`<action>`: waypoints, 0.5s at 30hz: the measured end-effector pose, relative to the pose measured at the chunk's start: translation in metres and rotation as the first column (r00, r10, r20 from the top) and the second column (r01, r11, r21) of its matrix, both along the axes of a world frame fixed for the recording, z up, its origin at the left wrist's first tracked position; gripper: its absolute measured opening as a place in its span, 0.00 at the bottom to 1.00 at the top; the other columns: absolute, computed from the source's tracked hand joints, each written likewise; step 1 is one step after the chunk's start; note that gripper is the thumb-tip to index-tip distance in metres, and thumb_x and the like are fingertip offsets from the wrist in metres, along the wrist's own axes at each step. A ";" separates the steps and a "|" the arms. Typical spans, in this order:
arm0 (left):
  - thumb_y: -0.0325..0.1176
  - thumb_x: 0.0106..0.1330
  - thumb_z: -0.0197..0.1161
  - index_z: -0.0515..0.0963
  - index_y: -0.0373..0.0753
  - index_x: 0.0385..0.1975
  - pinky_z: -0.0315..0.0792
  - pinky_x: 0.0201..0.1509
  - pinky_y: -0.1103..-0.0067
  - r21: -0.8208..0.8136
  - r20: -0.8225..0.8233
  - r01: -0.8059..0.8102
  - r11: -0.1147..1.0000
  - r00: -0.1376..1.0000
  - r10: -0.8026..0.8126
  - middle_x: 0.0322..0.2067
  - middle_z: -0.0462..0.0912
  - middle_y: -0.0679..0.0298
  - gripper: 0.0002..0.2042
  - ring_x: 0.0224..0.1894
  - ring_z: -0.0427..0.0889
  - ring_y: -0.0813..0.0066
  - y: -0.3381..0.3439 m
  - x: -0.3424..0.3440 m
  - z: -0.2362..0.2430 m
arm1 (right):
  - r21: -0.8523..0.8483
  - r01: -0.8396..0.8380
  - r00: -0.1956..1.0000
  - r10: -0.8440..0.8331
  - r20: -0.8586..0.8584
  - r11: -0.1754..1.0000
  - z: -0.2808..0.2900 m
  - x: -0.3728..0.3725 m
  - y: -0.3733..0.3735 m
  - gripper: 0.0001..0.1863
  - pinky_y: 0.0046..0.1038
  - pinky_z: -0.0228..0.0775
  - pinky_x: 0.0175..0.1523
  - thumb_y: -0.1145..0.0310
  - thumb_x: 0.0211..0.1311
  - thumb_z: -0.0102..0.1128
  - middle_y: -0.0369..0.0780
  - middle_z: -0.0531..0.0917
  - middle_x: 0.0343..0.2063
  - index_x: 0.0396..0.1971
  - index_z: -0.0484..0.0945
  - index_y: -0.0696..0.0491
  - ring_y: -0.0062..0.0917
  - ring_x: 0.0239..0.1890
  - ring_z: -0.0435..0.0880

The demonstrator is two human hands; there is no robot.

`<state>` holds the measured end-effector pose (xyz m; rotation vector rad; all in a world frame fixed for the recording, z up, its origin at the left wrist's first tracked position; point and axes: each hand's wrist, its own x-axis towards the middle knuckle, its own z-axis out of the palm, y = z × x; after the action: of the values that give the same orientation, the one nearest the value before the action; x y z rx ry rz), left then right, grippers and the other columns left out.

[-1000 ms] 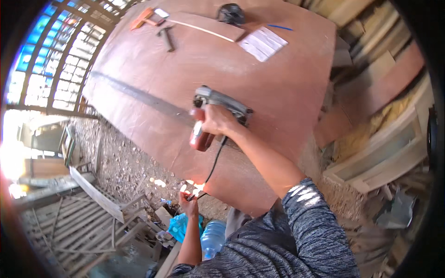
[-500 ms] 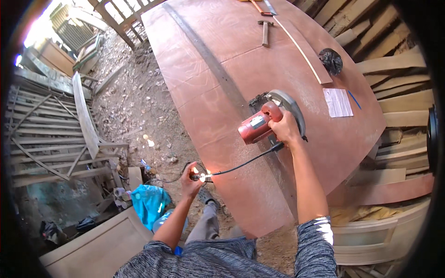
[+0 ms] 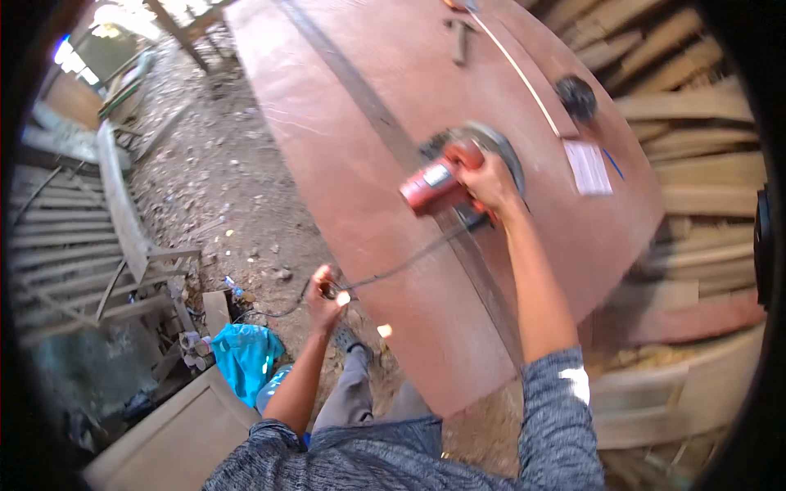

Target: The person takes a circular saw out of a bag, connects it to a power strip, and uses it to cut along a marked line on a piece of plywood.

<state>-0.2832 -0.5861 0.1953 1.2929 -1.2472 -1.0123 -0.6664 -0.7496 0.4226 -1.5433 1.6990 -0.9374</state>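
My right hand (image 3: 490, 182) is wrapped round the handle of a red circular saw (image 3: 434, 186), which is over the large reddish-brown plywood sheet (image 3: 344, 204). Close by the saw, a long dark straight strip (image 3: 364, 102) runs lengthwise along the sheet. From the back of the saw a black power cord (image 3: 407, 260) crosses the sheet's left edge to my left hand (image 3: 326, 299). The fingers of that hand are curled round the cord, just off the sheet's edge. Motion blurs the saw's blade side, so whether its base touches the wood is unclear.
Toward the far end of the sheet lie a hammer (image 3: 459, 41), a long narrow board (image 3: 524, 69), a black round bundle (image 3: 576, 98) and a paper sheet (image 3: 587, 168). Stacked timber (image 3: 704, 180) lines the right. A turquoise cloth (image 3: 246, 360) hangs lower left, near a wooden panel (image 3: 176, 434).
The saw and my right hand have moved slightly farther away and left in the view. My left hand has shifted left and up with the cord. The whole view has moved a little.
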 end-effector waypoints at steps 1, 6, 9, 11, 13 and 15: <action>0.27 0.48 0.71 0.74 0.36 0.62 0.71 0.48 0.81 -0.002 0.068 -0.055 0.998 0.996 0.055 0.41 0.78 0.69 0.34 0.41 0.76 0.79 0.002 0.003 -0.005 | 0.234 0.031 0.996 -0.050 0.076 0.972 0.001 0.008 -0.002 0.15 0.37 0.76 0.37 0.59 0.58 0.71 0.43 0.84 0.22 0.38 0.85 0.56 0.30 0.27 0.85; 0.18 0.55 0.64 0.72 0.37 0.65 0.71 0.50 0.82 0.041 0.062 0.004 0.999 0.998 -0.007 0.45 0.75 0.69 0.32 0.45 0.74 0.80 -0.003 -0.019 -0.006 | 0.231 0.019 0.997 0.000 -0.083 0.973 -0.002 -0.018 -0.013 0.19 0.37 0.78 0.36 0.56 0.55 0.72 0.47 0.87 0.26 0.36 0.87 0.58 0.32 0.27 0.87; 0.17 0.58 0.65 0.71 0.36 0.66 0.72 0.52 0.81 0.051 0.017 -0.017 0.999 1.000 0.016 0.44 0.74 0.69 0.31 0.46 0.74 0.79 0.002 -0.031 -0.019 | 0.140 0.091 0.996 -0.089 -0.020 0.986 -0.022 -0.024 -0.019 0.17 0.36 0.80 0.39 0.57 0.55 0.71 0.48 0.89 0.32 0.38 0.88 0.55 0.32 0.33 0.88; 0.17 0.60 0.66 0.69 0.35 0.66 0.72 0.53 0.80 0.143 -0.076 0.031 0.989 0.997 -0.020 0.44 0.74 0.68 0.31 0.46 0.74 0.78 0.006 -0.038 -0.018 | 0.023 0.136 0.990 -0.137 0.021 0.990 -0.042 -0.030 -0.031 0.12 0.32 0.75 0.30 0.62 0.56 0.71 0.40 0.86 0.24 0.34 0.86 0.55 0.24 0.26 0.83; 0.16 0.61 0.66 0.69 0.35 0.67 0.73 0.53 0.79 0.256 -0.158 0.070 0.964 0.987 -0.030 0.45 0.74 0.67 0.31 0.47 0.74 0.77 0.017 -0.050 -0.012 | 0.025 0.201 0.972 -0.196 -0.130 0.979 -0.057 -0.033 -0.044 0.19 0.36 0.79 0.44 0.55 0.60 0.68 0.52 0.87 0.31 0.33 0.86 0.59 0.36 0.36 0.88; 0.16 0.62 0.66 0.68 0.35 0.67 0.73 0.53 0.79 0.290 -0.158 0.077 0.954 0.987 -0.031 0.47 0.72 0.67 0.31 0.47 0.74 0.78 0.030 -0.041 -0.006 | 0.105 0.148 0.984 -0.136 -0.111 0.983 -0.053 -0.024 -0.044 0.20 0.40 0.79 0.51 0.56 0.61 0.65 0.57 0.87 0.36 0.35 0.87 0.62 0.43 0.45 0.88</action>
<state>-0.3240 -0.5566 0.1893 1.3832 -1.0466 -1.3509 -0.6906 -0.7935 0.3692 -1.4329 1.9230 -0.8289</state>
